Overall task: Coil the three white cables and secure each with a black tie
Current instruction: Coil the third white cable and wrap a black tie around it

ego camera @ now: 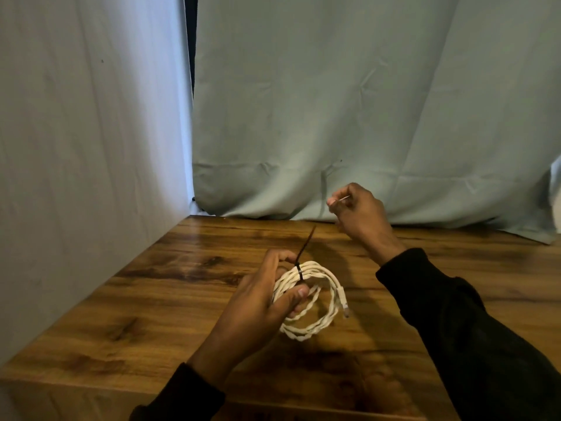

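The left hand [261, 302] grips a coiled white cable [309, 302] just above the wooden table [170, 299], thumb pressed over the near side of the loops and fingers curled round the far side, and a black tie [300, 270] is cinched around the top of the bundle, its long tail [306, 243] sticking up and away toward the backdrop. The right hand [358, 214] hangs raised and well apart from the coil, fingers curled, thumb and forefinger pinching something thin and pale; too small to say what it is. One connector [344, 308] pokes out at the coil's right edge. Only this one cable shows in view, so how many of the three are finished cannot be told from here. Now the risks: the tie looks snug, but if it has not ratcheted fully, loosening that left grip could let the twisted loops spring and spread. The free connector end is outside the tie's hold and could snag or drag a loop loose when the bundle gets set down. And that stiff tail, standing proud, could catch a sleeve [455, 314] as the right arm comes across, tipping the coil out of the hand
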